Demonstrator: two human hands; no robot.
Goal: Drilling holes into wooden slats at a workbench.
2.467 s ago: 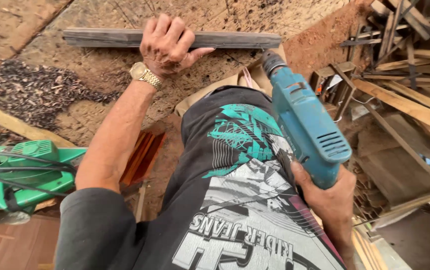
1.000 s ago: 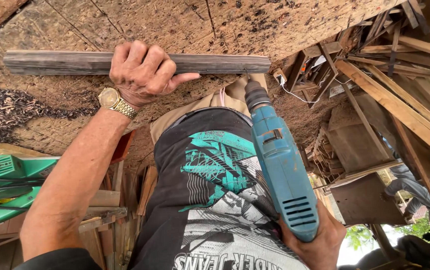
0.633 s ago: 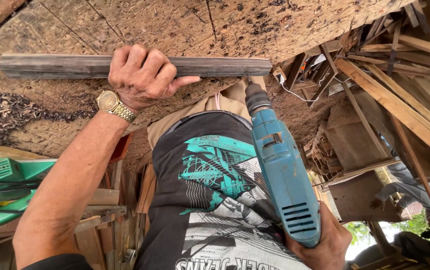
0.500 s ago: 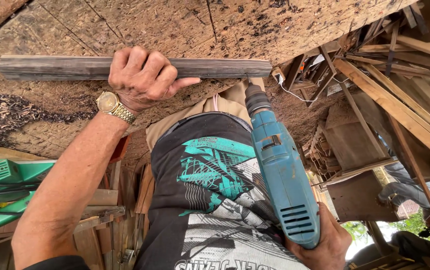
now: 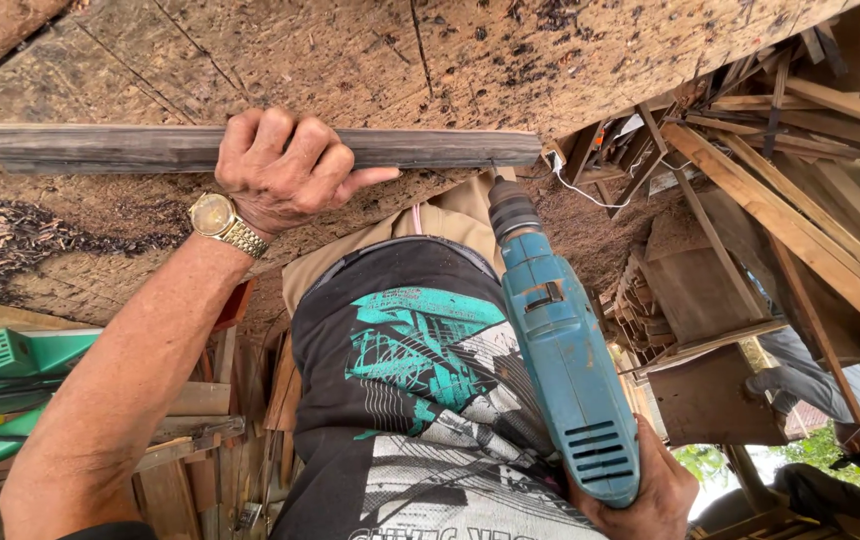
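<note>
Your left hand clamps the grey wooden strip against the board; the strip runs past your fingers on both sides. Your right hand is wrapped around the blue drill, chuck at the strip's right end. The bit appears seated. Drilling is in hand; keep pressure steady.

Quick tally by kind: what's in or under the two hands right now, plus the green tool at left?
Grey wooden strip under the left hand: 1
Blue power drill in the right hand: 1
Gold wristwatch on the left wrist: 1
Green power tool at the left edge: 1
Total: 4
</note>
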